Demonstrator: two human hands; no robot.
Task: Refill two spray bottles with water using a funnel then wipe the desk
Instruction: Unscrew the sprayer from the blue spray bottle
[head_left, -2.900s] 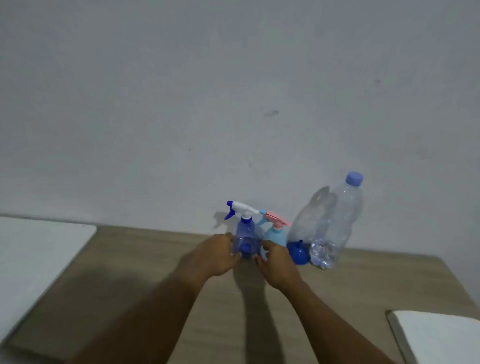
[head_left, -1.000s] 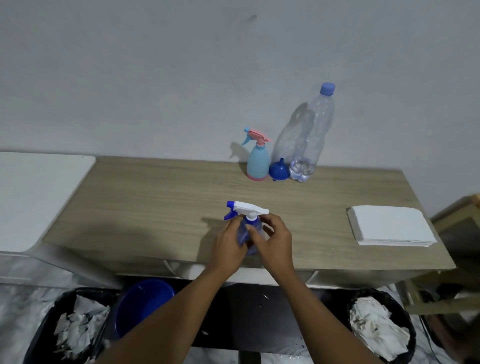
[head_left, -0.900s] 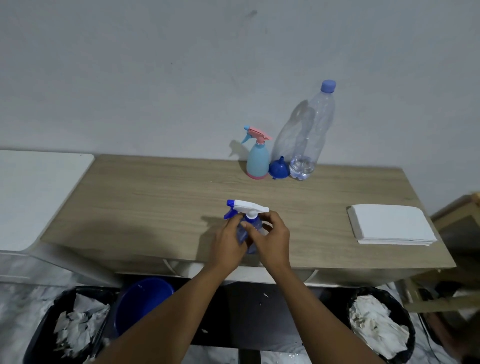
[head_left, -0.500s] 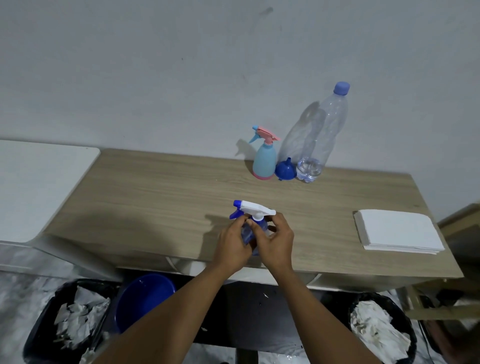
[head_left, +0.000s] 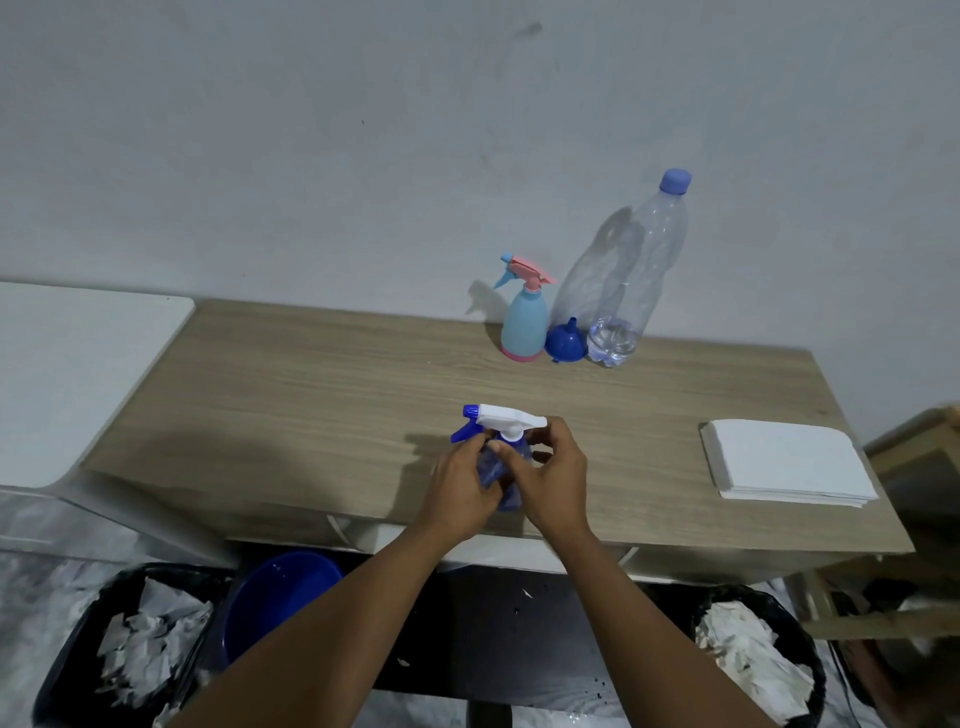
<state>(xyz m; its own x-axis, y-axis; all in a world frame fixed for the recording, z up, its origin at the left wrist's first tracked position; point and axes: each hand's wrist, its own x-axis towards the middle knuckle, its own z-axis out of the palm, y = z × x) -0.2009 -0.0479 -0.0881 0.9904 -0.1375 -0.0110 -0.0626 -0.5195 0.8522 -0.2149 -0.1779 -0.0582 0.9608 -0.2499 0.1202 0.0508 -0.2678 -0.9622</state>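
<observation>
The blue spray bottle (head_left: 501, 467) now stands near the front edge of the desk (head_left: 311, 395), away from the wall, where it stood beside the pale one. Both hands came with it; the right hand (head_left: 550, 480) now pinches the collar under its white head.

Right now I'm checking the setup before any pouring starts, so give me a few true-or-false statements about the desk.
1. Both hands, left hand and right hand, hold the blue spray bottle. True.
2. The funnel sits in that bottle's neck. False: it lies on the desk between the pale spray bottle and the water bottle.
3. The water bottle's cap is on. True.
4. The paper stack is at the desk's left end. False: right end.
</observation>
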